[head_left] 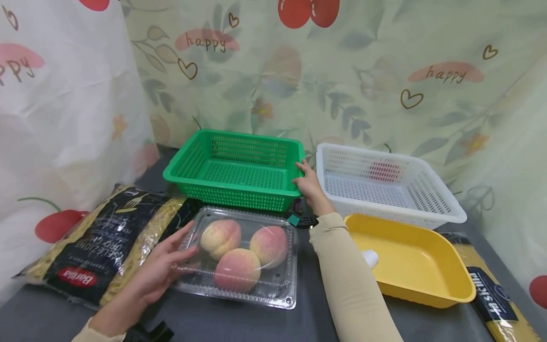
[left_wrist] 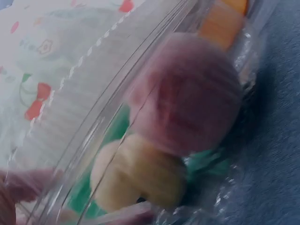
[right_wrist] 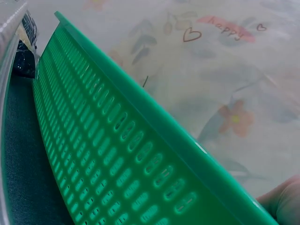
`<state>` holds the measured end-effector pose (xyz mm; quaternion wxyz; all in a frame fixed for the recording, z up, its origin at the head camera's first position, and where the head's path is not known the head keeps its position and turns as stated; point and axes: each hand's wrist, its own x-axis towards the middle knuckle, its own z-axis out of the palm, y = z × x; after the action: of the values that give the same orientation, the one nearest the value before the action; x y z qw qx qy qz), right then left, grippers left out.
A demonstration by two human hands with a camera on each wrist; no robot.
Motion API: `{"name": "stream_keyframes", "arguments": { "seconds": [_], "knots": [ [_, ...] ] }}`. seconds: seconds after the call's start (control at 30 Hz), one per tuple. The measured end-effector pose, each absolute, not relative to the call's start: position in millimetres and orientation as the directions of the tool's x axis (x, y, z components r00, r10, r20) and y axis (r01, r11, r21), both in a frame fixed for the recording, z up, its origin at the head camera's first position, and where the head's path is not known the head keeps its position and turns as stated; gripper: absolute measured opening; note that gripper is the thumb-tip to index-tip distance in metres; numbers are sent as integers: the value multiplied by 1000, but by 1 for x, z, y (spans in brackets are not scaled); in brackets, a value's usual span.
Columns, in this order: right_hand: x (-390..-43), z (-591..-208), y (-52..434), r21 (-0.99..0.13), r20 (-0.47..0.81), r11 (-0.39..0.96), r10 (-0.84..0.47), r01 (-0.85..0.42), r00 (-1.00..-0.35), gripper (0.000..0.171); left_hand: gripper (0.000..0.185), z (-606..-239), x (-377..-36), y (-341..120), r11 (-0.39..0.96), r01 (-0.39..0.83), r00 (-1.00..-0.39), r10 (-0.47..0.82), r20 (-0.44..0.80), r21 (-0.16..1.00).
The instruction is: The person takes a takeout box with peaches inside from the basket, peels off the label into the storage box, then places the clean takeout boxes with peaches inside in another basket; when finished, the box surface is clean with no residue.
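Note:
A clear plastic clamshell box (head_left: 279,287) in front of me contains three pink-and-yellow peaches (head_left: 237,270). My left hand (head_left: 158,266) holds the box at its left side; the left wrist view shows blurred fingers (left_wrist: 33,185) at the plastic edge. Behind the box stands a green perforated basket (head_left: 239,192), with nothing seen inside. My right hand (head_left: 313,187) grips this basket by its right rim, fingers over the edge. Up close in the right wrist view is the basket's slotted wall (right_wrist: 108,136), with part of the hand (right_wrist: 285,204) at the lower right.
A black-and-yellow pasta bag (head_left: 102,242) lies left of the box. On the right are a white perforated basket (head_left: 384,211), a yellow tray (head_left: 419,256) with a small white object (head_left: 370,258) at its left, and another pasta pack (head_left: 491,289). A patterned curtain (head_left: 265,80) hangs behind.

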<state>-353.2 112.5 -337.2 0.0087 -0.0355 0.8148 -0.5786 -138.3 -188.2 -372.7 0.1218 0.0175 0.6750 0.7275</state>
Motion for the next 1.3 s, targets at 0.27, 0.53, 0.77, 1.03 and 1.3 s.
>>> {"name": "stream_keyframes", "arguments": {
  "seconds": [0.27,0.53,0.77,1.03,1.3],
  "knots": [
    [-353,-337,111,-941,48,333,-59,-65,-997,65,66,-374,-135,-187,-97,-156,-981,134,-142,983],
    [-354,-337,109,-943,21,329,-60,-40,-998,67,67,-370,-128,-207,-145,-224,-970,133,-206,964],
    [-353,-335,109,-940,34,338,-49,-49,-998,67,57,-347,-118,-230,-298,-269,-957,189,-219,916],
    [-356,-337,110,-940,39,336,-38,-50,-999,67,59,-319,-120,-237,-410,-200,-971,207,-123,890],
    [-355,-337,110,-937,46,345,-44,-58,-998,67,60,-301,-137,-239,-399,-96,-994,86,-67,912]
  ]
}}
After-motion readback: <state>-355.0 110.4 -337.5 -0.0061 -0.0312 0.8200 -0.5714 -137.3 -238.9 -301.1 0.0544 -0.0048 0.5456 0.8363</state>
